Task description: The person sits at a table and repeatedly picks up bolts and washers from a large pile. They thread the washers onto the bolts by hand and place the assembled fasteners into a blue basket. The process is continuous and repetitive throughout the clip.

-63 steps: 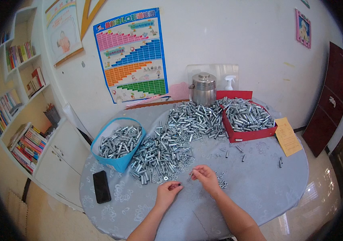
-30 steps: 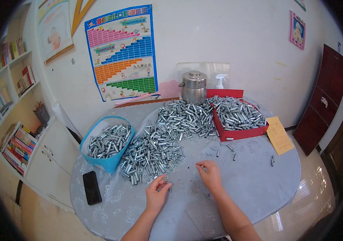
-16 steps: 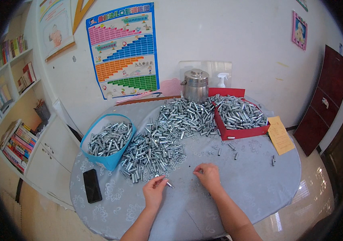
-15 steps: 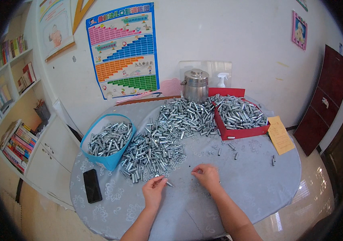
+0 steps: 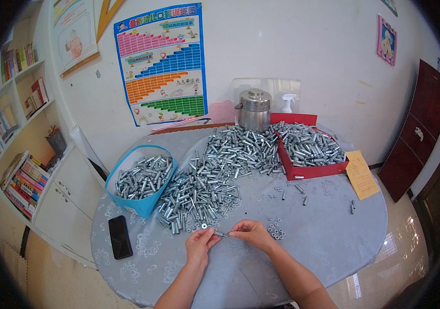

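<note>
Left hand [image 5: 198,248]: thumb and forefinger pinch 1 silver bolt [image 5: 220,234], which lies slantwise and points right. Right hand [image 5: 253,234]: thumb and forefinger are pressed together at the bolt's right end; too small to tell whether a nut sits between them. The bolt spans the gap between the 2 hands, just above the gray tablecloth [image 5: 307,262].

Just beyond the left fingertips: 1 flat washer [image 5: 204,226], at the near edge of a large heap of bolts [image 5: 199,193]. The heap runs away from the grip and to the right, up to a steel pot [image 5: 254,113]. Near the grip, to its right: a loose cluster of small nuts [image 5: 276,230], beyond the right wrist.

Farther left of the grip: a blue basket [image 5: 150,206] filled with similar bolts; nearer than it, a black phone [image 5: 120,238] lies flat. Farther right and beyond: a red box [image 5: 315,171], heaped with bolts, and a yellow paper [image 5: 362,177] beside it. Between grip and box, 3 stray bolts [image 5: 300,189] lie apart on the cloth.
</note>
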